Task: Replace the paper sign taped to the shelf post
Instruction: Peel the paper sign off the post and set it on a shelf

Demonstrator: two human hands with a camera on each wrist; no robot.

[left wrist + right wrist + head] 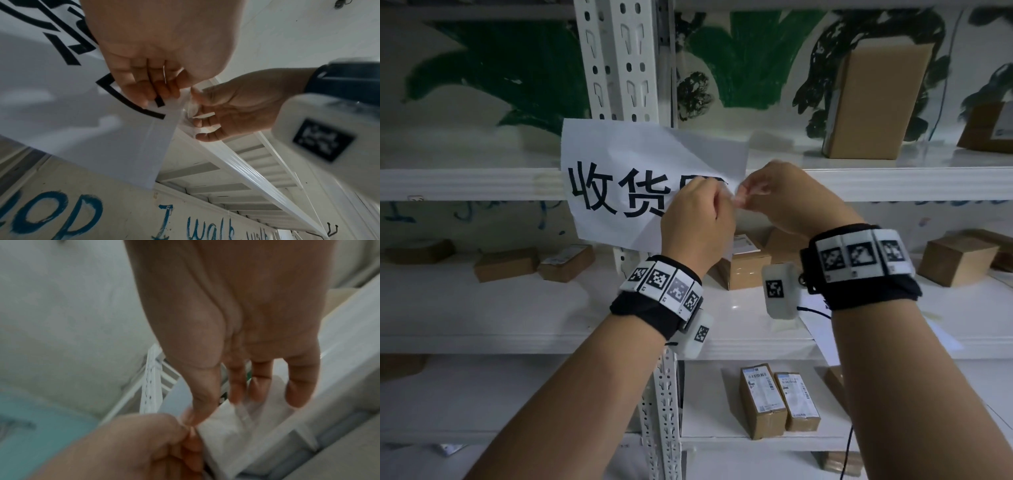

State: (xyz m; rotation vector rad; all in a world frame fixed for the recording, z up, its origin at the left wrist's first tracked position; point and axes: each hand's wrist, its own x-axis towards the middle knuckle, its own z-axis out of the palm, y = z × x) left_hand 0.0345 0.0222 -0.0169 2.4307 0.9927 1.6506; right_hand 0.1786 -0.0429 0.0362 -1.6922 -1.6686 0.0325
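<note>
Your left hand (697,219) pinches the paper sign (619,178) at its 3 o'clock edge, right hand (784,195) peeling clear tape (188,107); removal's barely begun, replacement remains.

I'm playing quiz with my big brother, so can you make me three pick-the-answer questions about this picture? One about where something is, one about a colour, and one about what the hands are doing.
1. Where is the sign?
A. Flat on the lowest shelf
B. Hanging on the post
C. Inside a box

2. What colour are the big characters on the sign?
A. Black
B. Red
C. Green

3. What is the left hand doing?
A. Hanging open at the side
B. Lifting a box
C. Pinching the sign's right edge

Answers:
1. B, since the sheet hangs across the white post, in front of the shelf edge.
2. A, as the head view shows thick black strokes on white paper.
3. C, because its curled fingers grip the paper's edge, while the right hand pinches clear tape just beside it.
</note>
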